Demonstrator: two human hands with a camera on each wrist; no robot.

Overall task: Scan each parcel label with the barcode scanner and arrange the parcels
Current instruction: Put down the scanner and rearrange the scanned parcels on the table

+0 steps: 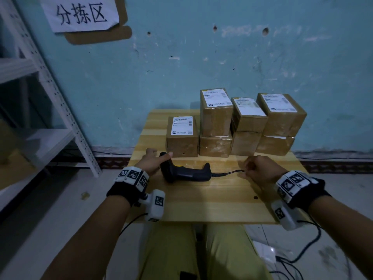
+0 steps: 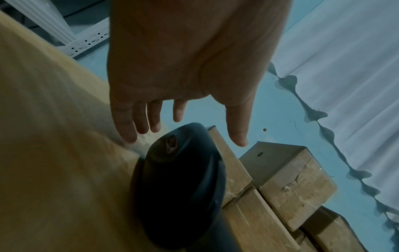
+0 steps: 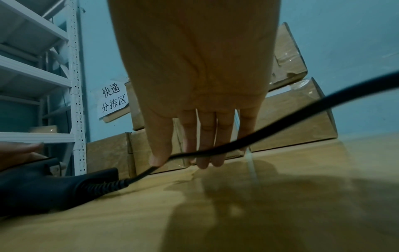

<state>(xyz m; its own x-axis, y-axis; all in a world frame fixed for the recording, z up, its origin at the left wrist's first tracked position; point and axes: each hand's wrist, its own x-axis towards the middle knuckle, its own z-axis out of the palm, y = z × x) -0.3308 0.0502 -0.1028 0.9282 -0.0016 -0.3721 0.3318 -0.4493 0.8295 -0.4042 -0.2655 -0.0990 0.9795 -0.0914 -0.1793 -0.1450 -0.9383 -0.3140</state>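
Black barcode scanner (image 1: 184,172) lies on the wooden worktop (image 1: 212,201), left grip (image 1: 150,161) released over its head, right grip (image 1: 259,168) pinching its cable (image 1: 228,173).

Your small wooden table (image 1: 201,201) fills the centre of the head view. The black barcode scanner (image 1: 184,172) lies on its side mid-frame. Behind it, toward the wall, sit the brown parcels (image 1: 181,136), some stacked two high.
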